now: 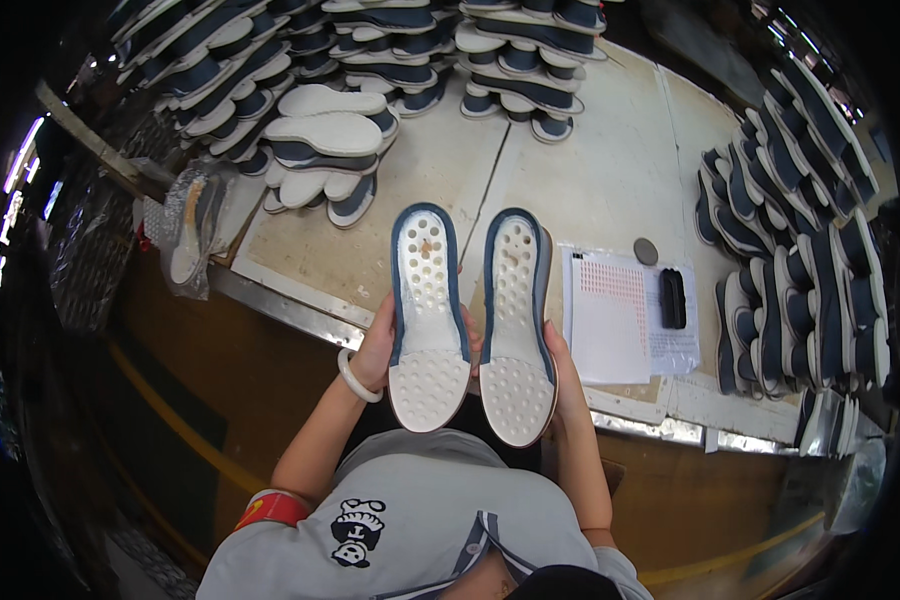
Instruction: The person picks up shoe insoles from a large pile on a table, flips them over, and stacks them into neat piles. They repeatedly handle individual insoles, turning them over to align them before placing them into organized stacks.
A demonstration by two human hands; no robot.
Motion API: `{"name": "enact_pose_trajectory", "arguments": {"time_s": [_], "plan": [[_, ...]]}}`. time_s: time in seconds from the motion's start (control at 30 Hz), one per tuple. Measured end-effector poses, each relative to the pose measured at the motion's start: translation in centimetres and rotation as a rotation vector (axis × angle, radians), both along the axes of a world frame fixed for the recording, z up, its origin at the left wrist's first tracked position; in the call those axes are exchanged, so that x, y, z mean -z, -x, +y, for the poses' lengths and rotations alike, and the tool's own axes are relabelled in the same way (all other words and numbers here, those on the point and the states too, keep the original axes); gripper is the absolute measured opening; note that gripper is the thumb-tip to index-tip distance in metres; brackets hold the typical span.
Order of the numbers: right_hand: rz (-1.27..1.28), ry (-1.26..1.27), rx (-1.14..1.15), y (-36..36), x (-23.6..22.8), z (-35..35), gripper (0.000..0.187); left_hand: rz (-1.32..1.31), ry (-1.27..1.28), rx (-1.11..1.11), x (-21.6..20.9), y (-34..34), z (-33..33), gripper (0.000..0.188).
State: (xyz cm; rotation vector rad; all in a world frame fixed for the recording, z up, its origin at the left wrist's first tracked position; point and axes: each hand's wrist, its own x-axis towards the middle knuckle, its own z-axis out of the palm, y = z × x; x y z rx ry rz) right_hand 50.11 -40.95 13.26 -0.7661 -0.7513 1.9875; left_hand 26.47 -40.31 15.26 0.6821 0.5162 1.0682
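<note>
Two shoe soles are held up side by side in front of me, their white dimpled inner faces toward me and dark blue rims around one end. My left hand [378, 345] is closed around the left shoe sole [430, 330], gripping its outer edge at mid-length. The right shoe sole [516, 340] is held by my right hand [564, 375], whose fingers wrap its outer side. Round holes dot the blue-rimmed half of each sole. Between the two soles a narrow gap shows, with fingertips from each hand partly visible there.
Several stacks of soles [515, 65] stand at the back of the table [600, 150], with a nearer pile [325, 135] at left. More stacks [805, 310] rise on the right. Printed sheets [610, 325], a black oblong object [673, 298] and a grey disc [646, 251] lie right. A plastic-wrapped sole [188, 230] is at left.
</note>
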Motion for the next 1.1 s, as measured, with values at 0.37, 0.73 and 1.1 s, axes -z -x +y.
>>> {"name": "enact_pose_trajectory", "arguments": {"time_s": [0.37,0.73,1.1], "plan": [[-0.538,-0.382,0.342,0.8,-1.3,-1.2,0.052,0.324,-0.08,-0.141,0.9,0.1,-0.5,0.06],[-0.841,-0.497,0.383,1.5,-2.5,-1.8,0.056,0.748,-0.245,-0.395,-1.5,-1.5,-1.4,0.068],[-0.816,-0.487,0.384,1.4,-1.4,-2.1,0.06,0.827,-0.309,-0.422,-1.1,-1.9,-1.6,0.07]]}}
